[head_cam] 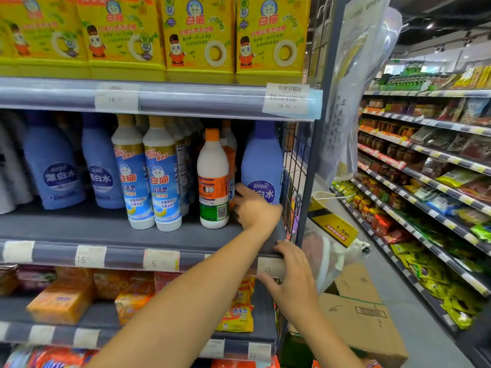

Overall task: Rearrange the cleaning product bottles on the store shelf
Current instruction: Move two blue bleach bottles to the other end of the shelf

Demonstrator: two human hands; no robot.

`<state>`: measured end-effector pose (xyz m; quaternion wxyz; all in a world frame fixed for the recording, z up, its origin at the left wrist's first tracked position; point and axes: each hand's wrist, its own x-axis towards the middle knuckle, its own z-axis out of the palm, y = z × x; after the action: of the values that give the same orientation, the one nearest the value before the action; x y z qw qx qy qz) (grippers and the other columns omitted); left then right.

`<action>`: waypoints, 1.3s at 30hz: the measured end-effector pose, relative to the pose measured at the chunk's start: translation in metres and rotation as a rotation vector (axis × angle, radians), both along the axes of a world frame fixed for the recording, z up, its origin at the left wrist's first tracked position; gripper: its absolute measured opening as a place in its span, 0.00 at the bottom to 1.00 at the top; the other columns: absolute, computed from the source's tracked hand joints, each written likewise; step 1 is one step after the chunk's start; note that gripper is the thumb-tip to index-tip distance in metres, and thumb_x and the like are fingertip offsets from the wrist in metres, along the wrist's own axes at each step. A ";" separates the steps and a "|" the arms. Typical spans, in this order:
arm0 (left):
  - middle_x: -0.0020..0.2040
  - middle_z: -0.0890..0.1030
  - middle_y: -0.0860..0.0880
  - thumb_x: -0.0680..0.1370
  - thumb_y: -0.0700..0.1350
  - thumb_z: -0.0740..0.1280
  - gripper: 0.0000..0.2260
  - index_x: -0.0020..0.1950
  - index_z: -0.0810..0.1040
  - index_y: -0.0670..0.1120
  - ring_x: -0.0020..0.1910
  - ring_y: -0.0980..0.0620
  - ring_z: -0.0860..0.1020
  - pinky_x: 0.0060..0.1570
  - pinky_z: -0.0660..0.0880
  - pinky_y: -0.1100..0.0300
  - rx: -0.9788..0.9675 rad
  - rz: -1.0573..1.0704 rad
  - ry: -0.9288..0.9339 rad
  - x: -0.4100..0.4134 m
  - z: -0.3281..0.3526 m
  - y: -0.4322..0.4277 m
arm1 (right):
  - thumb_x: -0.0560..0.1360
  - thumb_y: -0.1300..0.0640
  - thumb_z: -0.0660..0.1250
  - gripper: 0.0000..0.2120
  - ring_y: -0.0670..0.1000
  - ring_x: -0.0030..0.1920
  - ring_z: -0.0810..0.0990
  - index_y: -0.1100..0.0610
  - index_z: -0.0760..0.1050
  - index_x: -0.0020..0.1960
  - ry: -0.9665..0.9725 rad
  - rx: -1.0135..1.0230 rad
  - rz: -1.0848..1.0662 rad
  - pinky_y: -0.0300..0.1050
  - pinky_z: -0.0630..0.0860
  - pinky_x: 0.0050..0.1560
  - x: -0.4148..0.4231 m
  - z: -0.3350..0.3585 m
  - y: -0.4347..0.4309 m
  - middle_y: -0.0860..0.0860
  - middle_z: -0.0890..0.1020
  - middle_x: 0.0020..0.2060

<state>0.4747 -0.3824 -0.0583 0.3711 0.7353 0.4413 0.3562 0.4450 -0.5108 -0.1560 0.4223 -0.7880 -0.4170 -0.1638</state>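
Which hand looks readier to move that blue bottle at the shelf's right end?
Left: the left hand wraps the base of the blue bottle; the right hand rests lower, on the shelf edge.

I read 白猫 on the yellow jugs (pixel 198 35) up top, and 16.80 on the price tag (pixel 287 98) below them. The blue bottles (pixel 54 168) say 漂白水, and the white bottles (pixel 132 176) 白猫. The end bottle (pixel 261 160) shows 蓝月亮. The middle shelf rail (pixel 53 254) carries 15, 5 and 23; a lower tag (pixel 259 352) says 33. The yellow sign (pixel 337 229) reads 1.5m.
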 end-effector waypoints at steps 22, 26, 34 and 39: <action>0.69 0.70 0.40 0.65 0.55 0.78 0.50 0.76 0.51 0.46 0.64 0.39 0.73 0.59 0.73 0.51 0.067 -0.126 -0.093 0.056 -0.016 0.057 | 0.65 0.48 0.79 0.29 0.49 0.69 0.69 0.54 0.74 0.62 -0.010 -0.045 0.001 0.46 0.65 0.69 0.001 0.001 -0.001 0.48 0.76 0.64; 0.69 0.70 0.39 0.65 0.56 0.77 0.51 0.76 0.48 0.46 0.64 0.39 0.73 0.60 0.73 0.50 0.063 -0.141 -0.087 0.061 -0.015 0.060 | 0.65 0.48 0.79 0.29 0.50 0.69 0.70 0.54 0.74 0.62 -0.004 -0.047 -0.008 0.49 0.67 0.69 0.000 0.002 0.000 0.49 0.76 0.64; 0.71 0.68 0.39 0.64 0.55 0.79 0.53 0.76 0.51 0.37 0.67 0.39 0.71 0.62 0.71 0.52 -0.069 -0.176 0.051 0.049 -0.011 0.054 | 0.65 0.47 0.78 0.28 0.50 0.68 0.70 0.54 0.74 0.61 -0.002 -0.066 -0.022 0.50 0.68 0.68 -0.001 0.004 -0.001 0.49 0.76 0.63; 0.64 0.74 0.49 0.66 0.54 0.77 0.37 0.70 0.68 0.42 0.60 0.49 0.74 0.54 0.73 0.57 -0.163 -0.423 0.186 -0.005 -0.001 0.031 | 0.64 0.46 0.79 0.29 0.50 0.67 0.72 0.53 0.74 0.60 0.010 -0.060 -0.046 0.51 0.69 0.67 0.000 0.002 0.000 0.48 0.76 0.62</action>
<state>0.4694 -0.3509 -0.0589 0.4534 0.8086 0.3367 0.1646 0.4448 -0.5111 -0.1542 0.3967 -0.8105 -0.4014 -0.1569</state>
